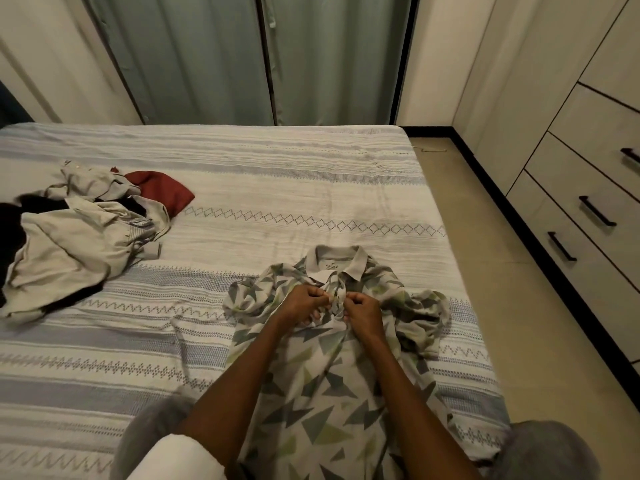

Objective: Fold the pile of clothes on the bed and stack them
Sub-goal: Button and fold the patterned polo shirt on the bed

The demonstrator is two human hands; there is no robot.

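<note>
Near the bed's point(311, 188) front edge lies a polo shirt point(322, 375), front up — left hand point(302, 305) and right hand point(362, 311) both pinch its placket, seemingly buttoning. Next comes flattening the bunched sleeves, then folding; the pile point(79, 233) waits at the left edge.

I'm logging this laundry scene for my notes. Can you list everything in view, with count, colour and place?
Patterned polo shirt with grey and green triangles: one, spread on the near side of the bed, collar away from the person.
Pile of unfolded clothes: one heap, beige, black and dark red, at the left of the bed.
Striped woven bedspread: one, white and grey-blue, covers the bed.
Curtains: grey-green, behind the bed.
Drawer unit with black handles: cream, at right.
Floor: beige, between the bed and the drawers.
Left hand: pinches the shirt placket below the collar.
Right hand: pinches the placket beside it.
</note>
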